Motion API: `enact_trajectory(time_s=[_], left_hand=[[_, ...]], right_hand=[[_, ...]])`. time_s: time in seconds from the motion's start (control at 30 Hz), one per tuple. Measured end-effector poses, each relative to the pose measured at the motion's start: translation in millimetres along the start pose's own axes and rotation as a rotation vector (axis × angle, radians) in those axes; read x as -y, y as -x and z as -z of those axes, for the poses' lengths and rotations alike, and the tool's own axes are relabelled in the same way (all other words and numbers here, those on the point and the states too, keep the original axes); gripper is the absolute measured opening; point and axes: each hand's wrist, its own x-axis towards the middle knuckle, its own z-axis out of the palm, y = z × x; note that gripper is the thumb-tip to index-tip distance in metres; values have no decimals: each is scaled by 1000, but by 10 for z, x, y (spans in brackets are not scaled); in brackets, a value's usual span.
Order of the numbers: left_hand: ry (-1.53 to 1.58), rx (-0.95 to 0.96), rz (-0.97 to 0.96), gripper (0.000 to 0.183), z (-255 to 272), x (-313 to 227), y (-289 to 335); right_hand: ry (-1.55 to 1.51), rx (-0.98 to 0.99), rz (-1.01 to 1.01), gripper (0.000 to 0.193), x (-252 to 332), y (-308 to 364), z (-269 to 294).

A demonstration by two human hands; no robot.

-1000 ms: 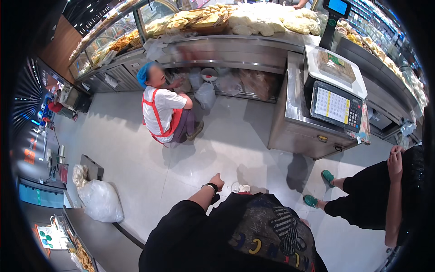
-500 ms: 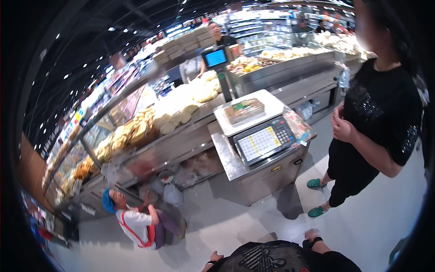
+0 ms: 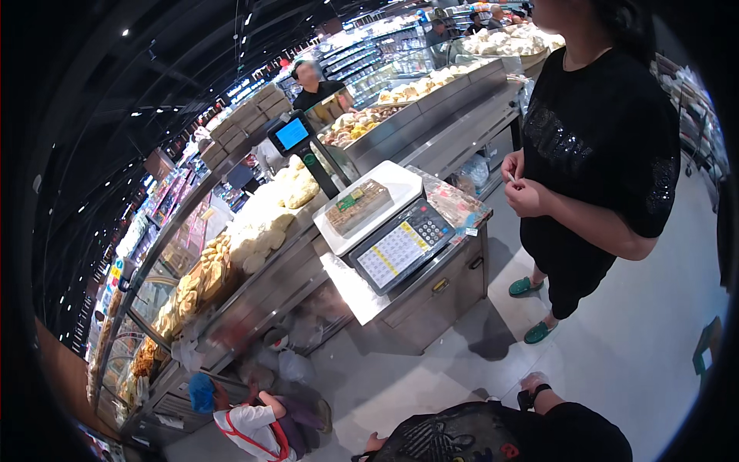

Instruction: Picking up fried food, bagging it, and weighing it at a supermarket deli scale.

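My right hand [image 3: 533, 381] hangs out from my black-shirted body at the lower edge, a dark band on its wrist. Something clear and shiny, perhaps a plastic glove, covers it; its fingers are too small to make out. Only a bit of my left hand [image 3: 375, 442] shows past my shirt, fingers mostly hidden. Neither hand touches the weighing scale [image 3: 400, 246] ahead. On its white pan [image 3: 409, 179] rests a clear-wrapped brownish package [image 3: 359, 206] with a green label. The scale stands on a metal cabinet [image 3: 419, 323].
A person in black [image 3: 600, 146] stands at the right, hands together. At lower left a person in a blue cap [image 3: 202, 393] crouches by plastic bags [image 3: 296, 368]. Behind the scale run counters of pale food [image 3: 262, 239], a screen [image 3: 292, 135] and another person [image 3: 315, 88].
My view has swung right, so the scale and the standing person sit further left. The crouching person is lower in the picture. My left hand shows less than before.
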Motion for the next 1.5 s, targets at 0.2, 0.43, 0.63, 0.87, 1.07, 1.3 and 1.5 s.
enact_trajectory(time_s=[0.2, 0.43, 0.63, 0.87, 1.07, 1.3, 1.5], left_hand=[[31, 91, 35, 94, -63, -122, -3], [23, 123, 14, 95, -98, -138, -28], [8, -11, -43, 97, -162, 100, 5], [37, 28, -21, 92, 62, -322, -14], [59, 54, 33, 87, -18, -354, 71], [69, 79, 136, 83, -146, -228, 186], [56, 111, 91, 79, -71, -463, 113]], right_hand=[[-225, -47, -139, 38, -83, -1, -7], [-231, -89, -163, 37, -215, -137, -145], [147, -2, 61, 35, -151, -83, 10], [96, -8, 44, 30, -112, 16, 96], [117, 32, 67, 32, -120, 135, 182], [114, 9, 116, 34, -155, 41, -1], [-81, -2, 37, 31, -246, -98, -151]])
